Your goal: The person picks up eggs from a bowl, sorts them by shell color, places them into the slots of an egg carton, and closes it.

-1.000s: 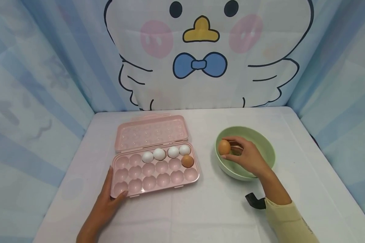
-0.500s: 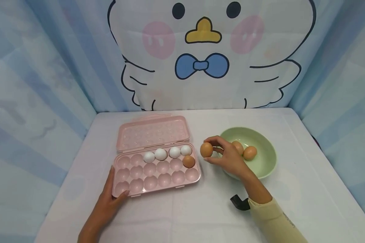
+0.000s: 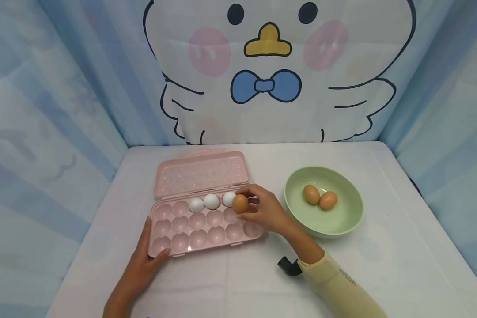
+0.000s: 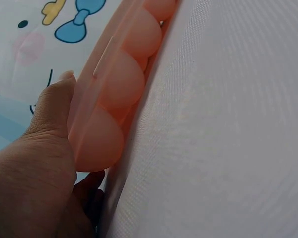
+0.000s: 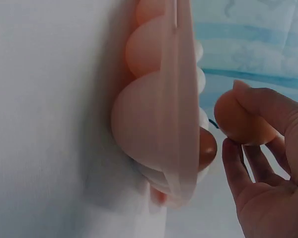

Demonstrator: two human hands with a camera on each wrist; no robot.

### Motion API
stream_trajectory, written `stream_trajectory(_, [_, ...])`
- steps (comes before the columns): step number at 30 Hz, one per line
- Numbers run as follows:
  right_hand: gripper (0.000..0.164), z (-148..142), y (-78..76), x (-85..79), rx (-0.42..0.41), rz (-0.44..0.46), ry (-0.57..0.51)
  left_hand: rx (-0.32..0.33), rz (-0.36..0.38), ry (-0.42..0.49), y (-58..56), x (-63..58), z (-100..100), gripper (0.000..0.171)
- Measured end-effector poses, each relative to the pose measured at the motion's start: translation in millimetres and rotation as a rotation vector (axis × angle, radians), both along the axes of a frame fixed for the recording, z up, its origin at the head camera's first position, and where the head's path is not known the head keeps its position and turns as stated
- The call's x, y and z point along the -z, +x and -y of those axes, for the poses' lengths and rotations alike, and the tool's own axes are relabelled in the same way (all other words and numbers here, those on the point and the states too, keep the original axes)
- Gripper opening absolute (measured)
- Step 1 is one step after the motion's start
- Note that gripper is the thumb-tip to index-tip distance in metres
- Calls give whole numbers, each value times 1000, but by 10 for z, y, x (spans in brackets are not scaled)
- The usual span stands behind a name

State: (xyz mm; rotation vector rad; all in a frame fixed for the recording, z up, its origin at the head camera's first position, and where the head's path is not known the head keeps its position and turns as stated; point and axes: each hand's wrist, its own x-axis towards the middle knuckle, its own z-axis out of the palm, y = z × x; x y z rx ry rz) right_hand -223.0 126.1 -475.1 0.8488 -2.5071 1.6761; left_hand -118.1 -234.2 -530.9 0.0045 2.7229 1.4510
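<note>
My right hand (image 3: pixel 268 214) pinches a brown egg (image 3: pixel 240 204) between thumb and fingertips, over the right part of a pink egg tray (image 3: pixel 212 248). In the right wrist view that egg (image 5: pixel 241 119) is held apart from the tray, near a second brown egg (image 5: pixel 207 148) seated in a cup. White eggs (image 3: pixel 211 201) sit along the back row, the rightmost hidden by the right hand. My left hand (image 3: pixel 139 267) grips the tray's front left corner; the left wrist view has its thumb (image 4: pixel 54 106) along the rim and fingers below.
To the right stands a green bowl (image 3: pixel 326 232) with two brown eggs (image 3: pixel 328 200) in it. The tray's lid (image 3: pixel 202 174) lies folded open behind the cups. A black curved piece (image 3: pixel 289 266) sticks out beside the right sleeve. Curtains with a printed cartoon bird rise behind the table.
My right hand has carried the brown egg leftward from the bowl to over the tray, uncovering two brown eggs in the bowl. The left hand has kept its grip on the tray.
</note>
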Motion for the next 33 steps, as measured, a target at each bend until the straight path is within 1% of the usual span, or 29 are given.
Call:
stream_trajectory(5, [56,106,5,30,-5,-12,6,-7,-3,-6,-11,6,-14,106])
stream_trajectory(14, [55,178,4,101,-11,-7,30,-4,14,-8,-3,-22,-21,107])
stream_trajectory(17, [54,191,7,107,-19,-26,31,-6,13,-10,0,-29,-21,107])
stream_trajectory(21, [54,197,4,101,-9,-52,60,-7,9,-13,-5,-38,-26,106])
stream_trajectory(25, [53,206,-6,102,6,-83,98,-7,8,2,-1,-44,-24,106])
stream_trajectory(29, [53,215,-14,126,17,-133,148,-6,12,22,11,-41,-16,106])
stream_trajectory(33, [50,219,-16,153,11,-171,181,-2,12,21,18,-38,-12,106])
